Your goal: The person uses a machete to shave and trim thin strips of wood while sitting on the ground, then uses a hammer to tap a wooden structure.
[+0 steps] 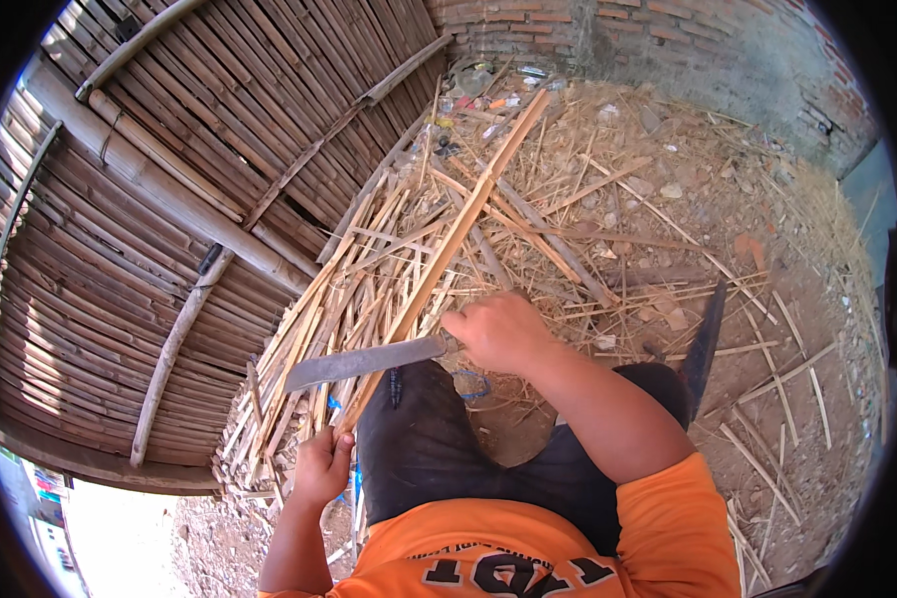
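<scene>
Nearest, the left hand (318,466) is closed around the near end of a long split-bamboo strip (443,261), beside the person's left leg in dark trousers (419,448). The strip slants up and away, past the knee, its far end over the littered ground.

Just beyond, the right hand (503,334) is wrapped round the handle of a machete (367,364), its broad blade pointing left and lying across the strip. Whether the edge bites into the bamboo or only rests on it cannot be told.

Work on this strip looks unfinished: it is one long piece, held at one end with the blade against it. By the right knee stands a dark, pointed blade (706,344), touched by neither hand.

To the left, along the bamboo wall (169,149), a thick heap of narrow strips (314,329) suggests that much splitting is done, though which of them are finished is unclear. Farther out, thicker pieces (583,264) lie crosswise among shavings; they may be left to work or merely offcuts. Farthest is a weathered brick wall (648,45).
</scene>
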Tool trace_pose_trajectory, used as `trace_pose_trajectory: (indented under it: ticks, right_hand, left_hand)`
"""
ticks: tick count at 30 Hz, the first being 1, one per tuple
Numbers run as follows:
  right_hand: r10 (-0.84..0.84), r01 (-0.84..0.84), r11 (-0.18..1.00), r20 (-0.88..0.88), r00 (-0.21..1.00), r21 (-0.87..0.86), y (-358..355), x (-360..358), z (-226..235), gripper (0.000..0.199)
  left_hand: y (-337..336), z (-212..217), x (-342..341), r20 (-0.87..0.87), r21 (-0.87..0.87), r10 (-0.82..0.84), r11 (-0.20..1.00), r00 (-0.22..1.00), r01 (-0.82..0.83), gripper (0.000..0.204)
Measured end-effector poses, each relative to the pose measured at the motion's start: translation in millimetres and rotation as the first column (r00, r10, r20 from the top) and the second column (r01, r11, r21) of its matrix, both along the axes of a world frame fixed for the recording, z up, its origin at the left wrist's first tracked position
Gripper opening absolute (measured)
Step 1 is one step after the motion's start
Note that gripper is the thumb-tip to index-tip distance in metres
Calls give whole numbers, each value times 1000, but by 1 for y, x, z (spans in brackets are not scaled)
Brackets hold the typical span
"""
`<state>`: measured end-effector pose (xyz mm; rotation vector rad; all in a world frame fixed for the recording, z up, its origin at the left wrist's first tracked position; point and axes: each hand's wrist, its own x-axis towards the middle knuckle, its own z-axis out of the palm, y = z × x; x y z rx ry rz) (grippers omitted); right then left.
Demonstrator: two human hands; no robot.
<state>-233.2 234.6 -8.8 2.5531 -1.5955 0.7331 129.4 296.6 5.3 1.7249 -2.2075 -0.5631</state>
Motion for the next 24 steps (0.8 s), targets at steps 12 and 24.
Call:
trace_pose_trajectory:
  ticks: [12,24]
  right_hand:
    - [-149,134,984,130,980,118,0,-19,6,27]
    - [-518,480,855,384,764,198,-16,-79,7,21]
  left_hand:
    - [0,4,-3,186,-208,-29,976,982,68,27]
    - [-3,-15,34,259,-446,6,888,966,114,18]
